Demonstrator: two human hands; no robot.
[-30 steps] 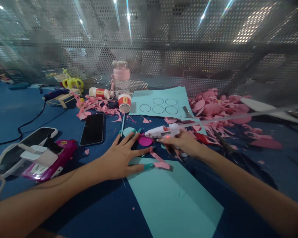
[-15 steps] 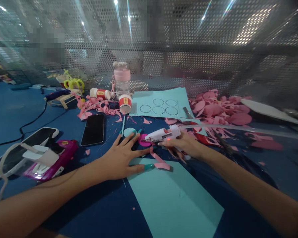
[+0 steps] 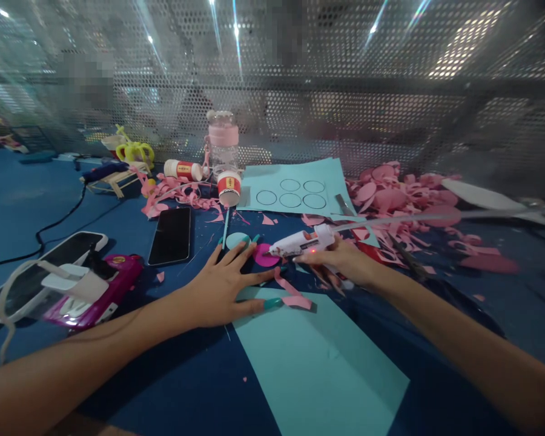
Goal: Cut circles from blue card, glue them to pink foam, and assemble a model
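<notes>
My right hand is closed around a white hot glue gun with a small red light. Its nozzle points left, over a magenta paper disc. My left hand lies with fingers spread on the table, the fingertips by a light blue paper disc and the edge of the magenta one. Its thumb rests at a light blue sheet, beside a curled pink paper strip. A thin pale stick stands out beyond my left fingers. Whether the nozzle touches the disc, I cannot tell.
At the back stand a clear bottle with a pink lid and paper cups. Behind lies a blue sheet with drawn circles; pink paper pieces heap right. A phone and magenta power strip lie left.
The glue gun in my right hand has shifted slightly right, uncovering more of the magenta disc. My left hand has stayed in place.
</notes>
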